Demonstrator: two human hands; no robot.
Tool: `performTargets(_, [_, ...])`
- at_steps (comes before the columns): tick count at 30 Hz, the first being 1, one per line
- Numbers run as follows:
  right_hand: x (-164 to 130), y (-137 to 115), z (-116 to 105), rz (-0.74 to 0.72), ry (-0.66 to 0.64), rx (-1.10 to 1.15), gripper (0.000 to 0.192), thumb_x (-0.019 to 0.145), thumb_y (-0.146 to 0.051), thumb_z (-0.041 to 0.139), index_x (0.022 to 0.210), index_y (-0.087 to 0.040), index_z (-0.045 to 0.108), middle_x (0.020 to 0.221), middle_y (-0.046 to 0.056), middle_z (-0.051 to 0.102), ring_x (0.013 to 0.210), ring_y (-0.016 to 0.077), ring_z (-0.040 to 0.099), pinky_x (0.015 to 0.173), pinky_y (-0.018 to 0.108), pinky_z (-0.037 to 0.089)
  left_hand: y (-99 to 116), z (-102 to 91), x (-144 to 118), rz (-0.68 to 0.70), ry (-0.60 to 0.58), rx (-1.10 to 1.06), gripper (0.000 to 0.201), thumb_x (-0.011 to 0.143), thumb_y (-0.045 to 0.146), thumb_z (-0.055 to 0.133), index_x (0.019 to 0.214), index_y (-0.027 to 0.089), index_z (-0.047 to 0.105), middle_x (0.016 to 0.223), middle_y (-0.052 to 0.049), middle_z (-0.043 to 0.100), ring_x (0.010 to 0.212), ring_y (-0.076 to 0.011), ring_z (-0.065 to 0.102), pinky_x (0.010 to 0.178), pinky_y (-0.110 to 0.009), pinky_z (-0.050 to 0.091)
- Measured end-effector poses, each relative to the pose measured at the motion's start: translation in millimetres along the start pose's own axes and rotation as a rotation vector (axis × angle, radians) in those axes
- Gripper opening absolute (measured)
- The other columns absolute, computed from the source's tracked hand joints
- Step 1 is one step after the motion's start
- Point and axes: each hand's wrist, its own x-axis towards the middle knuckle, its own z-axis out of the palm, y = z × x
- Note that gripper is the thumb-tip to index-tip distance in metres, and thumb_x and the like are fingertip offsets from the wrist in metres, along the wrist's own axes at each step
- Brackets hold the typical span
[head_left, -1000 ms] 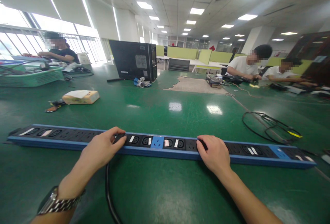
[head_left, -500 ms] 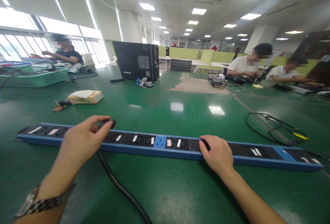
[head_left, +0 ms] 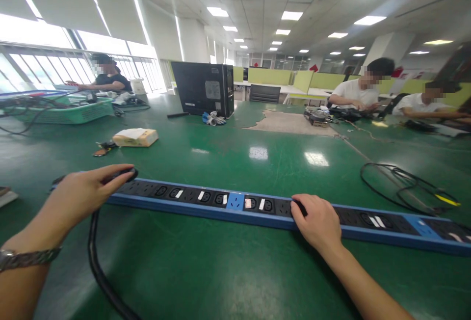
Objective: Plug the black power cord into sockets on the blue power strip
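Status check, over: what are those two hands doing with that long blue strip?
Left hand grips black plug above power strip. Right hand presses the strip. Black cable trails underneath.

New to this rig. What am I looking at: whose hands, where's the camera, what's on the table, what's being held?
There is no machine here: the camera sits on a person's head and looks forward and down, so the two bare arms entering from the bottom are that person's own.

The left hand, with a metal watch at the wrist, grips a black plug above the left end of a long blue power strip; a thick black cable runs from the plug down toward the camera. The right hand rests flat on the strip near its middle.

All this lies on a wide green table. Also on it: a loose coil of black wire at right, a tan box, a green basket and a black computer case. Other people sit working at the far edges.
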Motion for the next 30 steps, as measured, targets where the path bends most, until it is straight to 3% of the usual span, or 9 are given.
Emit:
performTargets(8, [-0.1, -0.1, -0.5, 0.002, -0.006, -0.006, 0.024, 0.087, -0.032, 0.048, 0.094, -0.022, 0.069, 0.096, 0.001, 0.072, 0.089, 0.0193, 0.063, 0.083, 0.034, 0.041, -26.7, -1.2, 9.8, -0.136, -0.114, 0.139, 0.053, 0.087, 0.054, 0.038, 0.121, 0.024, 0.065, 0.118, -0.01, 0.068, 0.096, -0.0278, 0.065, 0.078, -0.031, 0.045])
performTargets(15, [-0.3, 0.5, -0.2, 0.001, -0.002, -0.009, 0.024, 0.087, -0.032, 0.048, 0.094, -0.022, 0.069, 0.095, 0.001, 0.072, 0.089, 0.0193, 0.062, 0.082, 0.034, 0.041, -41.1, 1.3, 19.9, -0.108, -0.243, 0.168, 0.047, 0.084, 0.047, 0.045, 0.119, 0.023, 0.067, 0.11, -0.01, 0.071, 0.091, -0.0278, 0.066, 0.072, -0.028, 0.046])
performTargets(22, [0.2, 0.8, 0.6, -0.001, -0.015, 0.0, 0.025, 0.088, -0.033, 0.047, 0.094, -0.022, 0.069, 0.096, 0.002, 0.072, 0.09, 0.0202, 0.063, 0.083, 0.035, 0.041, -38.8, 0.1, 17.8, -0.057, -0.259, 0.165, 0.051, 0.085, 0.05, 0.042, 0.121, 0.022, 0.066, 0.109, -0.008, 0.072, 0.094, -0.0262, 0.066, 0.076, -0.026, 0.046])
performTargets(30, [0.0, 0.1, -0.5, -0.003, -0.008, 0.013, 0.024, 0.088, -0.031, 0.047, 0.094, -0.021, 0.069, 0.095, 0.003, 0.072, 0.089, 0.0195, 0.062, 0.083, 0.034, 0.042, -50.2, 3.2, 33.5, -0.096, -0.321, 0.087, 0.051, 0.081, 0.052, 0.049, 0.116, 0.021, 0.068, 0.107, -0.009, 0.072, 0.092, -0.027, 0.066, 0.073, -0.025, 0.046])
